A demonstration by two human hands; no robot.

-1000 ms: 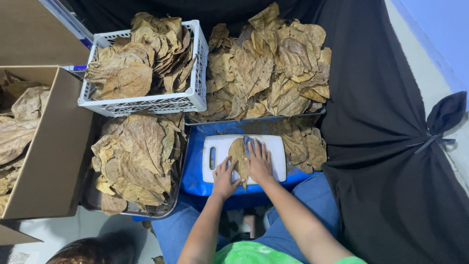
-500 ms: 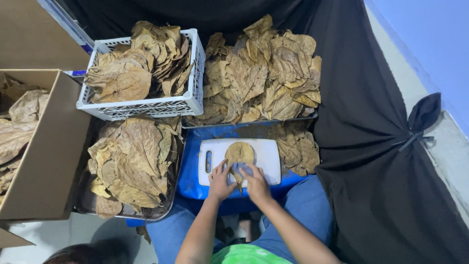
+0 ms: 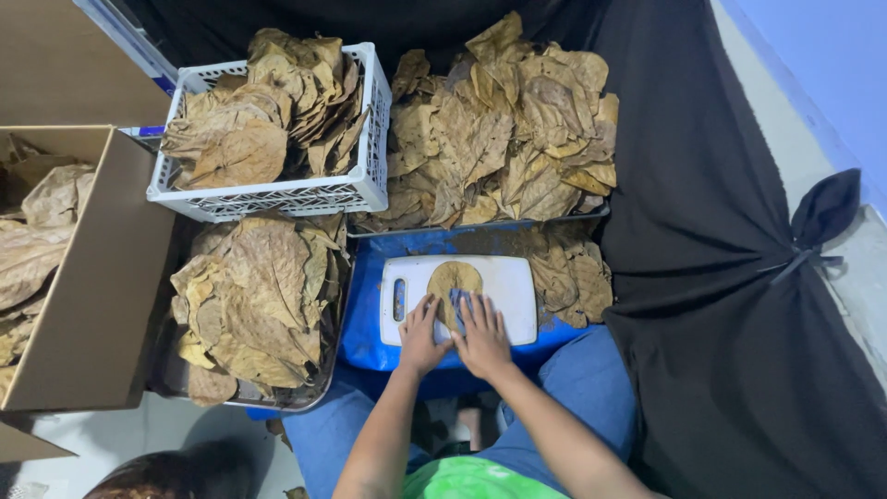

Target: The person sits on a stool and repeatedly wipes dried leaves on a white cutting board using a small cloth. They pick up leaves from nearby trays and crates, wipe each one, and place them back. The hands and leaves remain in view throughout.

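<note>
Dried leaf (image 3: 452, 279) on white cutting board (image 3: 513, 277), left hand (image 3: 421, 334) and right hand (image 3: 482, 334) pressing flat, fingers spread.

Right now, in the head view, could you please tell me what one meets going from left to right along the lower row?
Brown cardboard box → metal tray heaped with dried brown leaves → white plastic cutting board with a leaf beneath both hands → black cloth drape.

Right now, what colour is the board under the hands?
The cutting board is white, seen in the head view.
</note>
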